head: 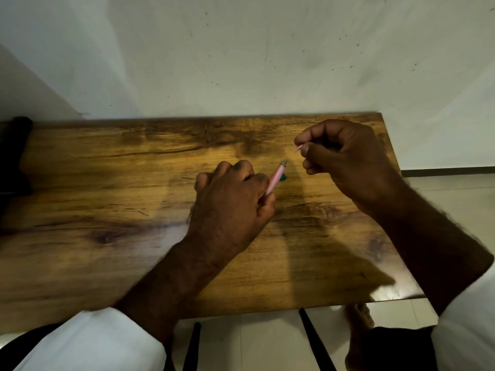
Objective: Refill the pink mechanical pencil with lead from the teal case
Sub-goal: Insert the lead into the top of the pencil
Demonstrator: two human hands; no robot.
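Left hand [230, 199] rests fisted on the desk [107, 183], gripping the pink pencil [276, 179] angled upward; right hand [342, 156], raised, pinches a small pink piece [298, 148].

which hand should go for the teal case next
Probably the right hand: it is close to the teal case and pinches only a small pink piece, while the left hand grips the pink pencil.

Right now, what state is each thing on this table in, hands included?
pink mechanical pencil: gripped in the left hand, metal end toward the right hand.
small pink piece: pinched by the right hand, apart from the pencil.
teal case: on the wooden table, mostly hidden behind the pencil; open or shut unclear.
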